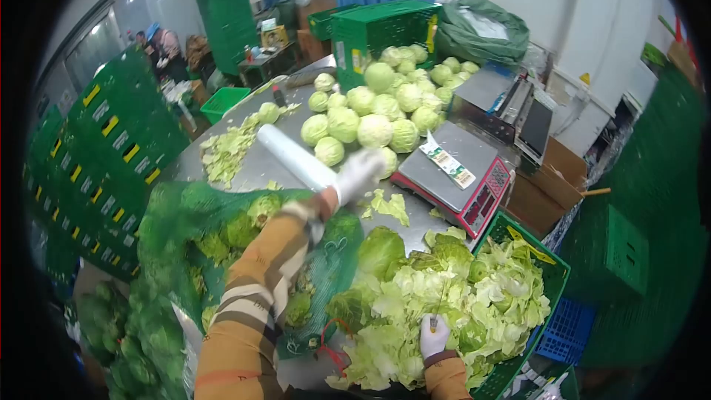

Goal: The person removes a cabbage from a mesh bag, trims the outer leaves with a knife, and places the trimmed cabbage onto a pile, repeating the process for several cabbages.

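My left hand (361, 175), in a white glove, reaches out over the metal table beside the heap of trimmed cabbages (374, 131). It is smeared by motion, so its fingers cannot be made out. In my white-gloved right hand (435, 336) is a knife (434, 321), its thin blade pointing away from me. That hand is low, over a pile of loose cabbage leaves (511, 281). Under my left forearm lies a green mesh sack (174, 230) with untrimmed cabbages inside. An untrimmed cabbage (381, 252) rests at the edge of the leaves.
A digital scale (463, 167) bears a printed packet of labels. A roll of clear film (296, 157) lies to its left. A green crate (385, 37) stands behind the cabbages, and a leaf-filled crate (559, 281) is at right. Stacked crates (111, 155) rise at left; people work far off.
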{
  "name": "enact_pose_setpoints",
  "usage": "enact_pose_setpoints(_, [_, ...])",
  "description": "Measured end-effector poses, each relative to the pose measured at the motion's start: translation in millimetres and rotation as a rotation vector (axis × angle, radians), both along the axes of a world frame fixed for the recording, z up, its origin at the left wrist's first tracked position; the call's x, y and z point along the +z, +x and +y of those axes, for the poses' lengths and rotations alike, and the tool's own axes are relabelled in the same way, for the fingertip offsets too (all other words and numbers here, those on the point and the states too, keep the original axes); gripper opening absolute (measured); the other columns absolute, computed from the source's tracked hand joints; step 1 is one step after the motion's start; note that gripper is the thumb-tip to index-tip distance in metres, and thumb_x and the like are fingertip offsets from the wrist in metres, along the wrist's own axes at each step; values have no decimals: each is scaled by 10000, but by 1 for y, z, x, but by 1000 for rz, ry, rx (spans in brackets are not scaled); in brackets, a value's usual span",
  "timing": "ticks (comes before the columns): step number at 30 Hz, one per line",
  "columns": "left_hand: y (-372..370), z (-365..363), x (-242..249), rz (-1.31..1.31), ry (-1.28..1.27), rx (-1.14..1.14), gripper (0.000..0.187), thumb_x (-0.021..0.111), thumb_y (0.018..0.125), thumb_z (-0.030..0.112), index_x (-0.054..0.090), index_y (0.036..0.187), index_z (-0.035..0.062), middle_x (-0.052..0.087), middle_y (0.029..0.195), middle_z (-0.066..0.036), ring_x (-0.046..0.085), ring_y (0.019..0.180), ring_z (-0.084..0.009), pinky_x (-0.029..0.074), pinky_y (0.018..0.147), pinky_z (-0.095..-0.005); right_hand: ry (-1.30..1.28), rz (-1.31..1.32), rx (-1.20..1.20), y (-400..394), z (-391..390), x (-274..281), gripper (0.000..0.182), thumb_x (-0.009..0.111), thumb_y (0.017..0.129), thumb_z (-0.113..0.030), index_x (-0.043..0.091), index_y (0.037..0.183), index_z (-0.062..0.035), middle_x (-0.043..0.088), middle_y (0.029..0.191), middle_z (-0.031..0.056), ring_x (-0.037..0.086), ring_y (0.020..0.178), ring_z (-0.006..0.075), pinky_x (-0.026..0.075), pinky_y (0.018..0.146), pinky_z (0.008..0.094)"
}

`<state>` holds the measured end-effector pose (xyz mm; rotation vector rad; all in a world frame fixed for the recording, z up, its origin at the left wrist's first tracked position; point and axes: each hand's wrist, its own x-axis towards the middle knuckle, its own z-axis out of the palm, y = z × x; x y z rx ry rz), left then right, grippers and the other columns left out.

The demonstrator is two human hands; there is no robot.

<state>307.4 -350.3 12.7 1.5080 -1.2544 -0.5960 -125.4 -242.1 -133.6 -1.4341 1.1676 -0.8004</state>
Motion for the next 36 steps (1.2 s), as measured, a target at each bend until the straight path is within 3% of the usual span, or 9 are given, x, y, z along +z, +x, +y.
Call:
enact_pose_setpoints(2, [-65, 85, 6, -94, 89, 199, 450, 682, 879, 279, 572, 1242, 36, 677, 1060, -88, 633, 1017, -220, 486, 929, -340, -35, -6, 5, 2, -3, -9, 141, 610, 919, -99, 645, 848, 18, 621, 698, 35, 557, 642, 89, 444, 606, 247])
enact_pose_setpoints(3, [-73, 123, -13, -370, -44, 263, 415, 710, 840, 231, 589, 1194, 50, 646, 983, -147, 607, 979, -327, 479, 917, -403, -66, -19, -10, 0, -1, -9, 138, 607, 921, -98, 641, 850, 16, 611, 697, 28, 546, 635, 90, 438, 599, 247])
enact_pose_setpoints(7, [-98, 278, -31, -653, -23, 695, 291, 690, 814, 162, 594, 1065, 50, 593, 955, -120, 545, 996, -319, 454, 868, -421, -145, 8, 37, -2, -6, -18, 178, 579, 959, -134, 558, 824, -20, 531, 744, 6, 474, 682, 100, 415, 637, 267])
enact_pose_setpoints(14, [-69, 489, -69, -487, 422, 1282, 166, 645, 832, 152, 597, 949, 44, 606, 871, -129, 558, 903, -340, 455, 815, -415, -117, 38, 122, 1, -8, -8, 184, 544, 983, -189, 530, 879, -38, 491, 761, -12, 423, 667, 85, 360, 609, 257])
enact_pose_setpoints(19, [-67, 540, -54, -517, 767, 1275, 518, 766, 734, 373, 600, 1093, 39, 617, 998, -184, 551, 1007, -373, 455, 898, -428, -125, 28, 144, -1, -13, -17, 201, 542, 983, -185, 554, 943, 11, 528, 807, 18, 458, 695, 108, 386, 633, 259])
enact_pose_setpoints(22, [-78, 569, -48, -289, 1033, 1148, 1124, 860, 505, 575, 424, 1351, -22, 529, 1230, -257, 505, 1171, -387, 419, 1015, -415, -124, 72, 152, -4, -14, -13, 210, 545, 978, -196, 557, 951, 12, 533, 818, 21, 480, 714, 117, 398, 653, 261])
enact_pose_setpoints(29, [-135, 557, -25, -418, 933, 1024, 1009, 848, 540, 413, 403, 1338, -16, 460, 1269, -247, 444, 1188, -431, 421, 1008, -468, -386, 219, 209, -3, -22, -19, 280, 572, 971, -226, 593, 1041, 45, 562, 913, 77, 525, 818, 168, 447, 751, 307])
enact_pose_setpoints(31, [-157, 532, -18, -521, 745, 1149, 921, 831, 560, 346, 421, 1304, -13, 460, 1267, -229, 448, 1177, -428, 422, 1008, -471, -258, 263, 266, -2, -23, -2, 274, 594, 956, -209, 594, 1040, 52, 569, 941, 83, 536, 845, 184, 454, 786, 318])
enact_pose_setpoints(36, [-209, 430, 53, -653, 326, 927, 894, 822, 575, 249, 420, 1331, -8, 402, 1322, -249, 383, 1260, -444, 372, 1066, -482, -180, 266, 416, -8, -69, -23, 228, 581, 959, -175, 573, 1054, 32, 578, 931, 56, 521, 822, 145, 448, 740, 301])
